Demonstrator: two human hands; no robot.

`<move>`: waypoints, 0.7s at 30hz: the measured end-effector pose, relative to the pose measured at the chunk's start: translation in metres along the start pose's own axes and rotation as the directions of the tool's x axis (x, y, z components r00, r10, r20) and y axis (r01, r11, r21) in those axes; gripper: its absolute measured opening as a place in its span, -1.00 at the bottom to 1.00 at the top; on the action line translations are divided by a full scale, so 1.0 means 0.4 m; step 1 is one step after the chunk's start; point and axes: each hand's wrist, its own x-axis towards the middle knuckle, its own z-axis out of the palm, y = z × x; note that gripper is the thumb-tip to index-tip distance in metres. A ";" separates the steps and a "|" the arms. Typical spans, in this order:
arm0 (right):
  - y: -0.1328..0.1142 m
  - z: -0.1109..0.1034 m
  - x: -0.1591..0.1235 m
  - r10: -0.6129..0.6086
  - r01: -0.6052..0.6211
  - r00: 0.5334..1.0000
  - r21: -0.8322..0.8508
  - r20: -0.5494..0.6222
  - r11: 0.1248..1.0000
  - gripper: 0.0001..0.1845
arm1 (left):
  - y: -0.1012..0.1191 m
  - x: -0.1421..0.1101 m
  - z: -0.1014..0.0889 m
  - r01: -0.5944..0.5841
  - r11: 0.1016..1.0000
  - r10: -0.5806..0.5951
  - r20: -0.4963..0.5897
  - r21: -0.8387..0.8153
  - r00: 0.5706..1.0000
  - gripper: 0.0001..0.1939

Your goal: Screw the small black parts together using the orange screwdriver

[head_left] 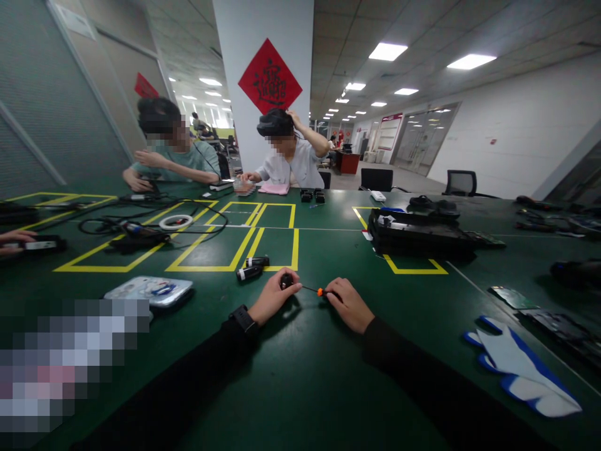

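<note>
In the middle of the table, my left hand (275,297) is closed around a small black cylindrical part (286,281), its round end facing up between thumb and fingers. My right hand (351,305) grips a screwdriver (321,292) with an orange collar and a dark handle mostly hidden by the fingers. Its thin shaft points left toward the black part; whether the tip touches it is too small to tell. Just beyond my left hand lie two black cylinders, one with a white band (249,273) and another (258,261) behind it.
A phone in a clear case (150,292) lies left, near tangled black cables (136,232). Right are a black tray-like housing (417,233), a white-and-blue glove (521,366) and circuit boards (511,297). Two people sit across the green table (323,388); another hand (16,241) shows at far left.
</note>
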 end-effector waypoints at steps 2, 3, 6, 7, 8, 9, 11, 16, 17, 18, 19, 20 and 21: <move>0.001 -0.001 -0.001 -0.001 0.001 1.000 -0.006 0.002 1.000 -0.90 | 0.002 -0.001 0.001 0.009 1.000 -0.009 0.001 0.002 1.000 -0.81; 0.001 -0.002 -0.002 0.001 -0.001 1.000 -0.003 0.000 1.000 -0.92 | 0.004 -0.002 0.001 0.014 1.000 -0.014 0.001 0.004 1.000 -0.80; 0.001 -0.001 -0.005 0.025 -0.024 1.000 0.017 -0.016 1.000 -0.86 | 0.007 -0.002 0.002 0.011 1.000 -0.011 0.000 0.013 1.000 -0.80; 0.001 0.000 -0.006 0.032 -0.032 0.999 0.022 -0.020 0.999 -0.84 | 0.008 -0.002 0.002 0.004 1.000 -0.004 0.000 0.018 1.000 -0.80; 0.000 0.000 -0.006 0.038 -0.037 0.999 0.023 -0.021 0.999 -0.82 | 0.009 -0.001 0.002 -0.001 1.000 0.001 -0.002 0.024 1.000 -0.80; 0.000 0.000 -0.005 0.041 -0.041 0.999 0.019 -0.021 0.999 -0.82 | 0.009 -0.001 0.001 -0.004 1.000 0.004 -0.004 0.028 1.000 -0.80; -0.001 0.000 -0.004 0.040 -0.040 0.999 0.005 -0.016 0.999 -0.86 | 0.009 -0.001 0.000 -0.002 0.999 0.003 -0.007 0.032 1.000 -0.80; 0.002 -0.001 0.001 0.009 -0.009 1.000 -0.012 0.006 1.000 -0.81 | 0.003 0.001 0.000 0.003 1.000 -0.003 0.007 0.024 1.000 -0.80; 0.003 0.000 0.001 0.005 -0.005 1.000 -0.008 0.003 1.000 -0.83 | 0.000 0.002 0.000 0.000 1.000 0.000 0.006 0.020 1.000 -0.80; 0.004 0.000 0.000 0.005 -0.005 1.000 -0.002 -0.002 1.000 -0.86 | -0.002 0.002 0.001 -0.004 1.000 0.004 0.006 0.015 1.000 -0.80; 0.005 0.001 -0.001 0.009 -0.009 1.000 0.007 -0.009 1.000 -0.89 | -0.004 0.003 0.001 -0.007 1.000 0.007 0.007 0.011 1.000 -0.80; 0.006 0.001 -0.002 0.017 -0.016 1.000 0.018 -0.016 1.000 -0.91 | -0.007 0.004 0.001 -0.010 1.000 0.010 0.008 0.008 1.000 -0.80; 0.006 0.002 -0.003 0.027 -0.026 0.999 0.029 -0.019 0.999 -0.89 | -0.008 0.005 0.001 -0.010 1.000 0.010 0.010 0.006 1.000 -0.79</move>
